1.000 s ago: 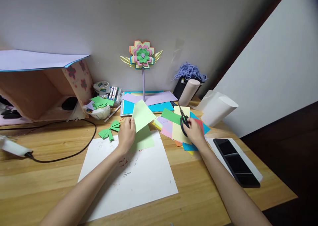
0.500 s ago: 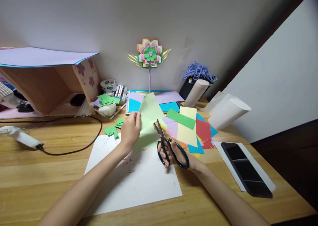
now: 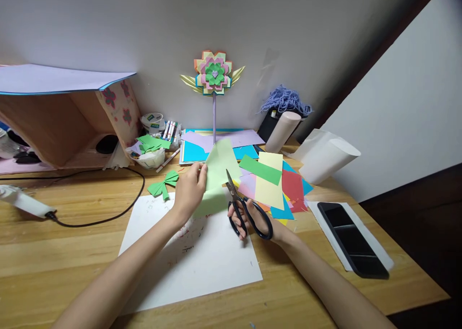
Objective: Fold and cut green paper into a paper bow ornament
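My left hand [image 3: 191,189] pinches the left edge of a pale green sheet of paper [image 3: 222,165], which is raised and slightly bent. In my right hand [image 3: 249,218] is a pair of black-handled scissors [image 3: 233,187], fingers through the loops. The blades point up and away, nearly closed, close to the sheet's right edge; I cannot tell whether they touch it. Under both hands lies a marked white sheet [image 3: 202,266]. A folded green paper bow [image 3: 164,185] rests left of my left hand. Coloured paper pieces [image 3: 269,189] lie beyond my right hand.
A paper flower [image 3: 214,73] stands against the wall behind coloured sheets [image 3: 195,151]. An open box [image 3: 54,122], a bowl of green scraps [image 3: 153,158] and a cabled white tool [image 3: 25,201] are on the left. Paper rolls [image 3: 327,160] and a phone [image 3: 352,237] lie on the right.
The view has shifted a little, so most things sit slightly higher and further left. The pale green sheet tilts somewhat differently. Both hands keep their holds.
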`<state>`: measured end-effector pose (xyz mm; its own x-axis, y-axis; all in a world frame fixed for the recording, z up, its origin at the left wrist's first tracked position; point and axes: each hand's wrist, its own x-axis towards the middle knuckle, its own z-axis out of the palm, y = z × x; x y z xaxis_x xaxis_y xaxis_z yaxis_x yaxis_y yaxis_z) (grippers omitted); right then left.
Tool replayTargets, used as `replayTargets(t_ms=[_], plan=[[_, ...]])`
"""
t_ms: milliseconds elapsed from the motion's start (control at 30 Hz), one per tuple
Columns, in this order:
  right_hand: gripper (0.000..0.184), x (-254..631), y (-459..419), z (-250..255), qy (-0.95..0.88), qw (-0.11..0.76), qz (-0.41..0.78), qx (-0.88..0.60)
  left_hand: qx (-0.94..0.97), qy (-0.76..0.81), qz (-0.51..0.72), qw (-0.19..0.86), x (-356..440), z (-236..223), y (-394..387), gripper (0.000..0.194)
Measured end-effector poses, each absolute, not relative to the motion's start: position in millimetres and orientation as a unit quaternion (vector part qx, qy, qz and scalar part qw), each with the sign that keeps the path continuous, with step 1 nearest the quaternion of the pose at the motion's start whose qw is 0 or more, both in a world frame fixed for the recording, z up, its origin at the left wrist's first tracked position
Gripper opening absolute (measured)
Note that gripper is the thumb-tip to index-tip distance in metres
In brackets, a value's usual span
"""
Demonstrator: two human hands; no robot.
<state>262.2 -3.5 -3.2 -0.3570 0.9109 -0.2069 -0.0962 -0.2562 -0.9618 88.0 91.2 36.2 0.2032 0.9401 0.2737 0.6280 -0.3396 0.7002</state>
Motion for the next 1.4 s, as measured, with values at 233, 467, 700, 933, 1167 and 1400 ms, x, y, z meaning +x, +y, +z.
replayTargets(t_ms=[233, 467, 700, 933, 1167, 1400], plan=[[0.065, 261.9, -3.9, -1.1, -0.479, 0.375, 0.67, -0.426, 0.744, 0.524, 0.345, 0.228, 88.0, 33.9, 92.4, 0.028], [0.067, 262.2, -3.7, -2.0, -0.484, 0.366, 0.666, -0.434, 0.741, 0.523, 0.345, 0.242, 88.6, 35.7, 92.1, 0.028], [0.067, 262.2, -3.8, -2.0, -0.483, 0.366, 0.669, -0.43, 0.74, 0.527, 0.343, 0.24, 89.3, 36.7, 91.1, 0.027], [0.066, 263.1, -3.6, -4.7, -0.489, 0.371, 0.664, -0.427, 0.741, 0.531, 0.339, 0.233, 88.6, 36.7, 91.7, 0.027], [0.067, 263.5, -3.7, -3.9, -0.487, 0.366, 0.666, -0.43, 0.743, 0.528, 0.34, 0.231, 87.9, 35.2, 92.4, 0.029], [0.066, 263.5, -4.0, -1.0, -0.495, 0.364, 0.661, -0.43, 0.744, 0.53, 0.333, 0.233, 87.6, 34.7, 91.3, 0.029]])
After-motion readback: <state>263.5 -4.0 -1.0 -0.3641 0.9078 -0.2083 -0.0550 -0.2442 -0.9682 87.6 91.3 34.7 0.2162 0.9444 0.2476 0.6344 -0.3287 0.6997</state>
